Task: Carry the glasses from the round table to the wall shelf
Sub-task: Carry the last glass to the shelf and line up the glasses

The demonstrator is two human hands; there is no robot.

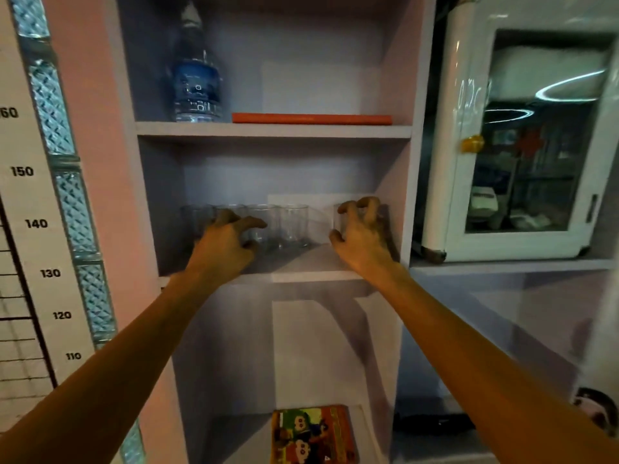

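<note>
A person's two bare arms reach up into the middle compartment of a pale lilac wall shelf (273, 130). On that board stands a row of clear drinking glasses (293, 226), close side by side toward the left and centre. The left hand (224, 239) is at the left part of the row, its fingers curled loosely with the thumb apart; the grip looks spread, not pressed onto any glass, though the hand hides the glass behind it. The right hand (361, 232) is near the right wall of the compartment, fingers arched like a claw around one more glass (345, 219), which stands apart from the row; whether the grip is touching it or has just let go cannot be told, as the glass is faint and partly covered. Above, a water bottle (196, 82) stands beside a flat orange strip (311, 118); below lies a bright picture book (313, 433); to the right is a small white cabinet (522, 135) with a glass door. The step in hand seems to be setting glasses down on the shelf. The next move likely calls for drawing both hands straight back without knocking the neighbours.
</note>
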